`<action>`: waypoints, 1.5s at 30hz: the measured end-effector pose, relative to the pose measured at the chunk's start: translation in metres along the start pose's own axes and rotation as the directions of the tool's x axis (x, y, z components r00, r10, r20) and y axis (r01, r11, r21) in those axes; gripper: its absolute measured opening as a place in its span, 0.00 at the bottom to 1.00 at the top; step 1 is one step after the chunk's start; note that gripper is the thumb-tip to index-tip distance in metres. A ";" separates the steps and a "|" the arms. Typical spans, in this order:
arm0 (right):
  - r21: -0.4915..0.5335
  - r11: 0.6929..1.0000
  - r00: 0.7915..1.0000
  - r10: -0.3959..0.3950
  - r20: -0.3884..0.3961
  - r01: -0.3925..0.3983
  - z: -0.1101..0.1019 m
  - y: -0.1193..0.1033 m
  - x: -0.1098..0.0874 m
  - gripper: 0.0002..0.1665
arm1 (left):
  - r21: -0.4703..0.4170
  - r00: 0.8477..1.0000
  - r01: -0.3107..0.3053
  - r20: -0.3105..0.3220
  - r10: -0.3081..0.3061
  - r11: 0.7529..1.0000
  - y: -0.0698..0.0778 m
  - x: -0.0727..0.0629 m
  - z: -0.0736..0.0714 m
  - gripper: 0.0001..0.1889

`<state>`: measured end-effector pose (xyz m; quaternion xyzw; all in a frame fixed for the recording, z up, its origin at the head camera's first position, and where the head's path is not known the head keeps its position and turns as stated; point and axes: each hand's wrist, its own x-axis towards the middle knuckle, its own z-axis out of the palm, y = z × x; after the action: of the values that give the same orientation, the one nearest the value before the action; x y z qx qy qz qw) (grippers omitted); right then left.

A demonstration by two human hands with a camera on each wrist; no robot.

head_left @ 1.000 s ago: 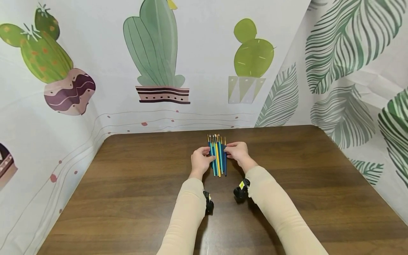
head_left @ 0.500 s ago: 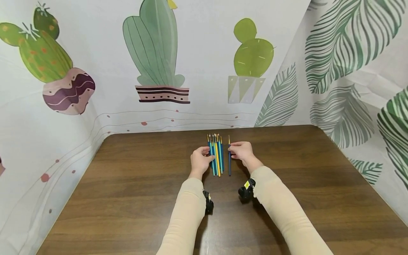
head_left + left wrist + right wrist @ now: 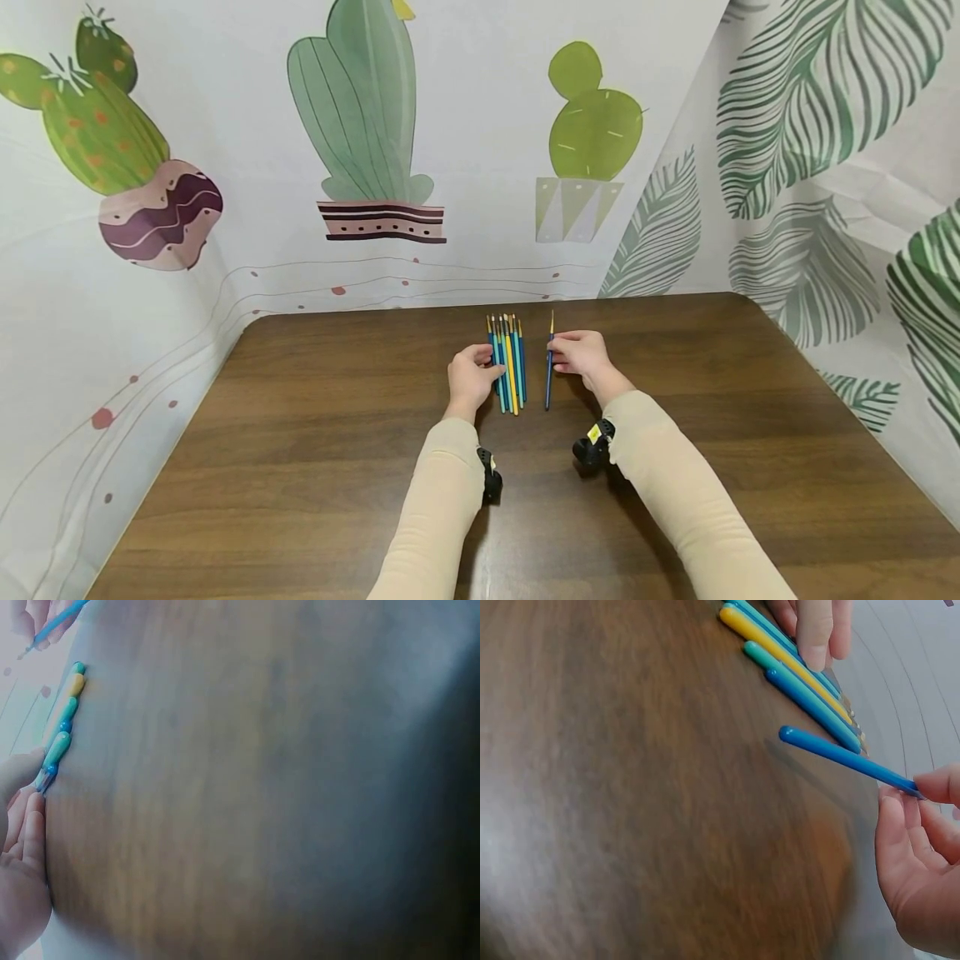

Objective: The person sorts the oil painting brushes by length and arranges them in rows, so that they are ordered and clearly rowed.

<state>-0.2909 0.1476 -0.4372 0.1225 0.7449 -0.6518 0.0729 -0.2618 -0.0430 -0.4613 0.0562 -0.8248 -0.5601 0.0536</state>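
Several slim paintbrushes [image 3: 512, 375], blue, teal and one yellow, lie side by side on the brown table [image 3: 337, 467], bristles pointing away. At their left edge my left hand [image 3: 471, 379] holds the bundle, thumb over the nearest handles and fingers against the side. Just right of the bundle, my right hand [image 3: 583, 357] pinches a single dark blue paintbrush [image 3: 549, 379] between thumb and fingers. In the right wrist view this blue paintbrush [image 3: 840, 755] is raised off the table, its handle end toward the camera and its bristles hidden.
Behind the table hangs a white cloth [image 3: 487, 150] printed with cacti and leaves. Small black cameras [image 3: 592, 446] sit on both wrists. The table's far edge lies a little beyond the brush tips.
My right hand has drawn one blue paintbrush off the bundle's right side, moved it rightward and lifted it slightly. My left hand has stayed on the bundle.
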 end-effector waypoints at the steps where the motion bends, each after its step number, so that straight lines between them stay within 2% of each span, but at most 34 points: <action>1: 0.007 1.000 1.000 0.001 0.003 -0.001 -0.001 0.000 0.000 0.23 | 0.000 1.000 0.002 0.000 -0.002 1.000 0.000 0.000 0.000 0.19; 11: 0.026 1.000 1.000 -0.011 0.029 0.011 -0.013 -0.002 0.002 0.24 | 0.007 1.000 0.009 -0.004 -0.009 1.000 0.000 0.000 0.001 0.19; 16: 0.030 0.999 0.999 -0.021 0.032 0.020 -0.019 -0.003 0.003 0.24 | 0.017 1.000 -0.007 -0.016 0.007 1.000 0.000 -0.001 0.000 0.18; 33: 0.057 0.996 0.998 -0.068 0.011 0.068 -0.038 -0.002 0.005 0.26 | 0.014 1.000 0.003 -0.005 -0.003 1.000 -0.001 0.002 0.000 0.19; 45: 0.052 0.997 0.998 -0.064 -0.004 0.064 -0.054 0.001 0.008 0.27 | 0.010 1.000 0.011 0.001 -0.011 1.000 -0.001 0.001 -0.001 0.19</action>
<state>-0.2951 0.2022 -0.4326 0.1012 0.7314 -0.6727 0.0477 -0.2627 -0.0439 -0.4618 0.0608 -0.8273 -0.5562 0.0499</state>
